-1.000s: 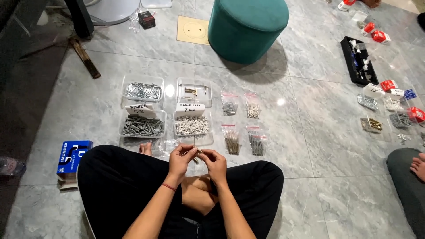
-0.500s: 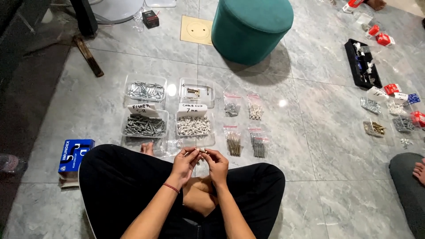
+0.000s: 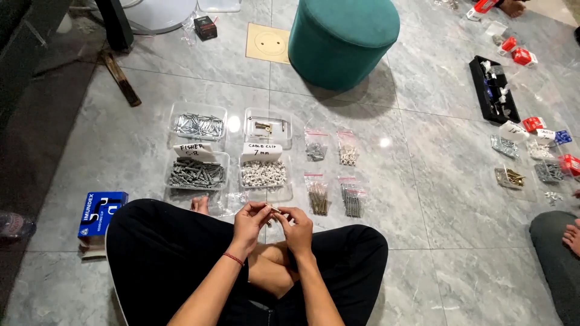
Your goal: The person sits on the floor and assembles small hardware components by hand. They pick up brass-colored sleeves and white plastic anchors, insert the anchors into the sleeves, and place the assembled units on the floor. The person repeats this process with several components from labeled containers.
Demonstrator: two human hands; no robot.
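I sit cross-legged on a grey marble floor. My left hand (image 3: 251, 218) and my right hand (image 3: 297, 224) meet over my lap, fingertips pinching one small thin fastener (image 3: 275, 209) between them. Just beyond my hands stand clear plastic boxes: one with white cable clips (image 3: 263, 173), one with grey wall plugs (image 3: 196, 174), one with silver screws (image 3: 198, 125) and one with a few brass pieces (image 3: 267, 126). Small zip bags of fasteners (image 3: 318, 194) lie to their right.
A teal round pouf (image 3: 343, 37) stands farther out. A blue carton (image 3: 100, 212) lies by my left knee. At the right are a black tray (image 3: 493, 88), red-and-white packets and more bags of hardware, plus another person's foot (image 3: 570, 235). A brass floor socket (image 3: 268, 43) sits at the back.
My hands stay together over my lap with only slight finger movement. The view has shifted a little.
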